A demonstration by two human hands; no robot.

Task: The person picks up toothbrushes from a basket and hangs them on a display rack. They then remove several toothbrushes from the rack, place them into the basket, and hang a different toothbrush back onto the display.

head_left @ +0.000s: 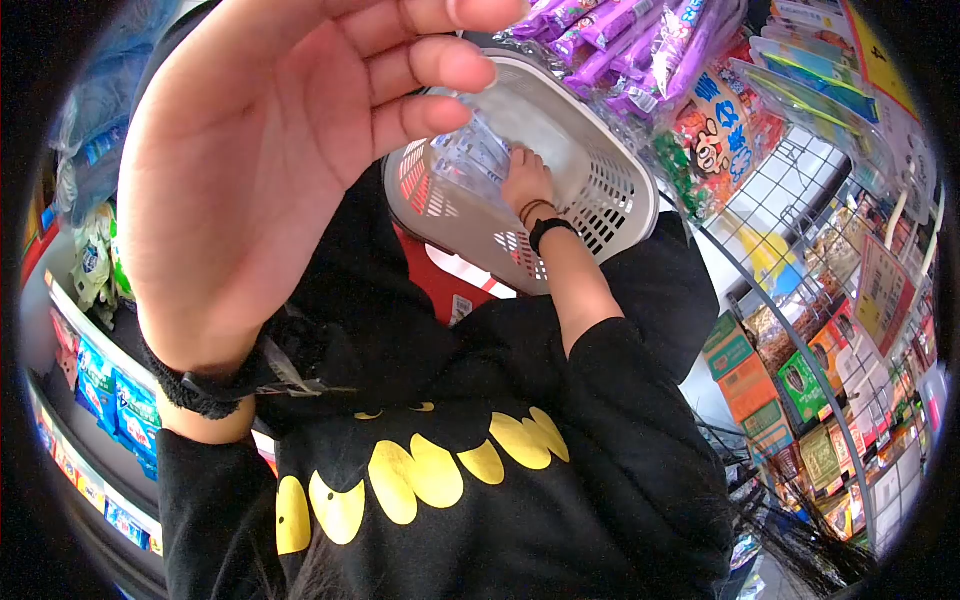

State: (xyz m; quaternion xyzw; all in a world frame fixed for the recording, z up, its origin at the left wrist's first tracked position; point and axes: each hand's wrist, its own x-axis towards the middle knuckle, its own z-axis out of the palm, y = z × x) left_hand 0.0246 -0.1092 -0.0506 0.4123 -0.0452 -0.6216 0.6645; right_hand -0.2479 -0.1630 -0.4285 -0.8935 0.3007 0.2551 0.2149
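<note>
Basket [470, 232]: holds clear pkt [468, 150], blue print, nr left side; walls presumably keep it contained. R hand [528, 182]: fingers part-curled at pkt edge, grip can't tell. L hand [235, 170]: fingers loosely open, empty, raised, prob. leaving basket mouth free.

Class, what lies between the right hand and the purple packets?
The wall and rim of the basket, between right hand and purple packets, in the head view.

The basket [470, 225] is open above, with free room inside, beyond the right hand [528, 182]. Clear packets [470, 150] take the left part. The left hand [250, 150] blocks the view of the far-left rim; purple packs [640, 45] crowd the far-right rim.
</note>
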